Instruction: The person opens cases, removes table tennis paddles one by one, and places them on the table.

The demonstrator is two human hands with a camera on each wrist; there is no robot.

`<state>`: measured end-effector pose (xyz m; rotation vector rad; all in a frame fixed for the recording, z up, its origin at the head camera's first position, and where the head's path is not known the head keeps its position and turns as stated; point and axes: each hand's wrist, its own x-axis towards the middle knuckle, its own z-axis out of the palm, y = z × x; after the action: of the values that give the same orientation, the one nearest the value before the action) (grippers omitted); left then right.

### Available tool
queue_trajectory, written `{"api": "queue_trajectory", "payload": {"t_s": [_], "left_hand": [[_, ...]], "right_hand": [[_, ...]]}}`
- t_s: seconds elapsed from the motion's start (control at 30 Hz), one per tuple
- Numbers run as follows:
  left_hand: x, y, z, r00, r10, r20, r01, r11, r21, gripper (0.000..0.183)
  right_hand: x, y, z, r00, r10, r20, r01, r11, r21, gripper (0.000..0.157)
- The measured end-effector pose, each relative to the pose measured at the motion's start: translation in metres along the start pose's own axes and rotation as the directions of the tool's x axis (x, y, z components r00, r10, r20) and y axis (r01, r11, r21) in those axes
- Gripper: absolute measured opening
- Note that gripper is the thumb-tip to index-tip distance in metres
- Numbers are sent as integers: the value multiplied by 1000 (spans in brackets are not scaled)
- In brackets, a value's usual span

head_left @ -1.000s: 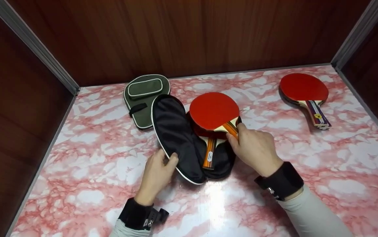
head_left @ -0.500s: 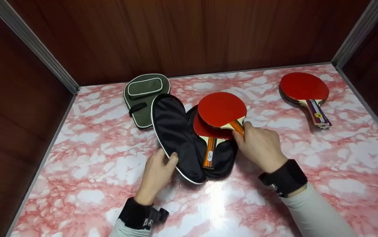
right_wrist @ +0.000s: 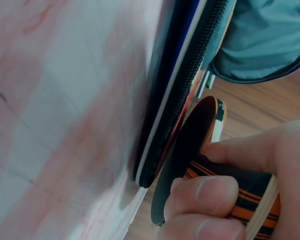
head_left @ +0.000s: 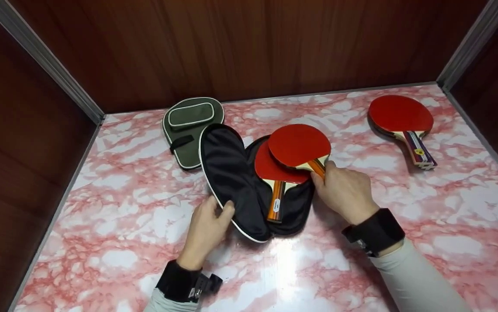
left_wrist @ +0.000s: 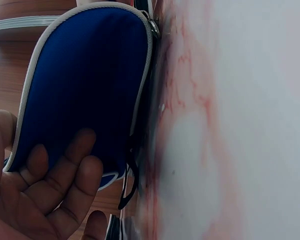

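A paddle case lies unfolded, black inside and white along the rim. My left hand pinches the edge of its raised flap, the thumb inside. In the left wrist view, fingers lie against the blue outside of the case. Inside the case's other half rests a table tennis paddle, red side up. My right hand grips the striped handle of a second paddle, which overlaps the first from above. Its black underside sits beside the zipper edge in the right wrist view.
A green paddle case with a pocket lies behind the flap at the left. More red paddles, apparently stacked, lie at the back right. Brown wall panels enclose the marbled table at back and sides.
My right hand has shifted right with its paddle, then slightly down, uncovering more of the red paddle in the case. The left hand and the flap have stayed in place.
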<state>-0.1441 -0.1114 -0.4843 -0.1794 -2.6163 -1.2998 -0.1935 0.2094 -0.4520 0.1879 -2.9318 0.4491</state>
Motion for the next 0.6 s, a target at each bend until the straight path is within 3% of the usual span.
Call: {"api": "queue_trajectory", "payload": {"t_s": [0.23, 0.6], "left_hand": [[0, -1, 0, 1000, -3, -7, 3, 1000, -6, 14], [0, 0, 1, 1000, 15, -12, -15, 1000, -5, 14]], "right_hand": [[1, 1, 0, 999, 17, 28, -17, 1000, 12, 40], [3, 10, -2, 998, 56, 7, -56, 998, 11, 43]]}}
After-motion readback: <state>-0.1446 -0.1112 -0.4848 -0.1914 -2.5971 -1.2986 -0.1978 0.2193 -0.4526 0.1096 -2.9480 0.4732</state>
